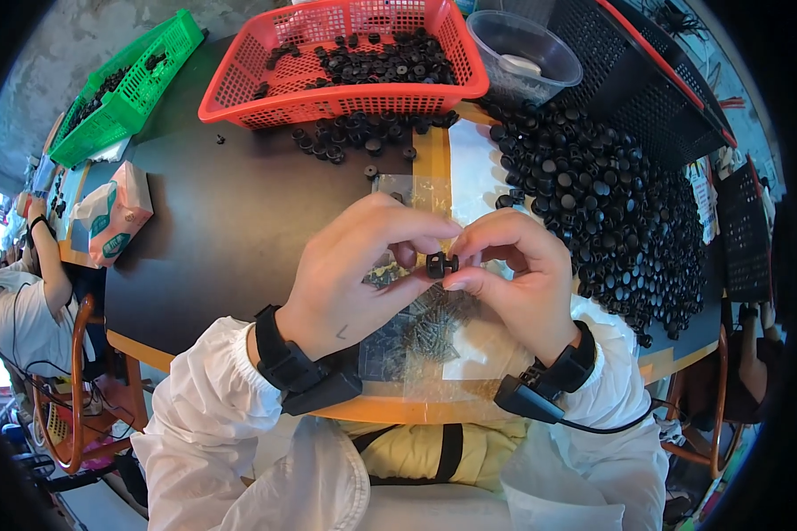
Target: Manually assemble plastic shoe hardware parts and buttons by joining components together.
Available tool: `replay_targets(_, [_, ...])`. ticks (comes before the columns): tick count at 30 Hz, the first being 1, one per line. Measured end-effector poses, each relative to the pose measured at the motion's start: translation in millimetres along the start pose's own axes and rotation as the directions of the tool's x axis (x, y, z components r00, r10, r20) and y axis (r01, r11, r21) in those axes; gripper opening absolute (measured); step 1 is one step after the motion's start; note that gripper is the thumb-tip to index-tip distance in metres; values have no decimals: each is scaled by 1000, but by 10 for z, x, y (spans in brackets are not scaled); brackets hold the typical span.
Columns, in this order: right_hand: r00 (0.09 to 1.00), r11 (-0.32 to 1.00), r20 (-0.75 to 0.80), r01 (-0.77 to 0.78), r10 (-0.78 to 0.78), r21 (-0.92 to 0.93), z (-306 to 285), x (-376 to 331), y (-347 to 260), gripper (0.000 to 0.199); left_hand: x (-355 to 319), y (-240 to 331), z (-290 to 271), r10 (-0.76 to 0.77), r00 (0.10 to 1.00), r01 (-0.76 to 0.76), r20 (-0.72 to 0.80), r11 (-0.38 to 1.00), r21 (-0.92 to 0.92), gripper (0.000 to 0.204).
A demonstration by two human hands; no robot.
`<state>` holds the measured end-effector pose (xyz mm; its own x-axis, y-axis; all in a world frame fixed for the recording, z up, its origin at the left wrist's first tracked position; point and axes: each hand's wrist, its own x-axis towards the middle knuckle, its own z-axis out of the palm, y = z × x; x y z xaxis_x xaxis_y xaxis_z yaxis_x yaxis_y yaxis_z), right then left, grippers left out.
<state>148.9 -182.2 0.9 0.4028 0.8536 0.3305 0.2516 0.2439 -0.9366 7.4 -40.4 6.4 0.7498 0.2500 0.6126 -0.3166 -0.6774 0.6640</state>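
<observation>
Between my two hands, over the near middle of the table, is a small black knob-like plastic part (439, 265). My left hand (350, 261) pinches its left end with thumb and fingers. On the other end, the fingertips and thumb of my right hand (524, 270) are closed; whether that end is a separate piece I cannot tell. Below the hands lie many thin metal screws or pins (434, 329) on clear plastic sheeting. A large heap of black round caps (598, 208) spreads just right of my right hand.
A red basket (345, 99) with black parts stands at the back, more parts (359, 133) lying before it. Beside it are a clear tub (527, 75) and a black crate (642, 106). A tissue pack (122, 212) and green basket (119, 119) are left, near another person (31, 305).
</observation>
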Motion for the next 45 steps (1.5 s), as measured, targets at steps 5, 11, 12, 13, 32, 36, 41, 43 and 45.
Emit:
replay_targets(5, [1000, 999, 16, 8, -8, 46, 0, 1, 8, 23, -13, -3, 36, -75, 996, 69, -51, 991, -116, 53])
replay_targets(11, [998, 993, 36, -49, 45, 112, 2, -2, -21, 23, -25, 1, -44, -36, 997, 38, 63, 999, -30, 57])
replay_targets(12, [997, 993, 48, -59, 55, 106, -1, -6, -28, 24, -28, 3, -43, -26, 997, 27, 68, 1000, -13, 57])
replay_targets(13, [997, 993, 46, -60, 55, 106, -5, -9, -37, 24, -28, 4, -39, -25, 997, 26, 70, 1000, -14, 57])
replay_targets(32, [922, 848, 270, -367, 277, 383, -18, 16, -45, 58, 57, -22, -35, 66, 993, -61, 99, 997, -57, 55])
replay_targets(36, [930, 866, 274, -336, 243, 370, -24, 19, -52, 64, 82, -118, -131, 192, 958, -194, 212, 981, -9, 40])
replay_targets(41, [913, 848, 311, -374, 265, 375, -3, 12, -34, 69, 43, -96, -133, 70, 967, -66, 247, 998, -25, 33])
replay_targets(43, [910, 840, 315, -382, 270, 384, -9, 13, -29, 70, 42, -90, -107, 55, 967, -54, 250, 998, -13, 34])
replay_targets(45, [917, 858, 317, -354, 241, 373, -19, 13, -24, 72, 36, -100, -67, 60, 981, -54, 182, 998, -36, 34])
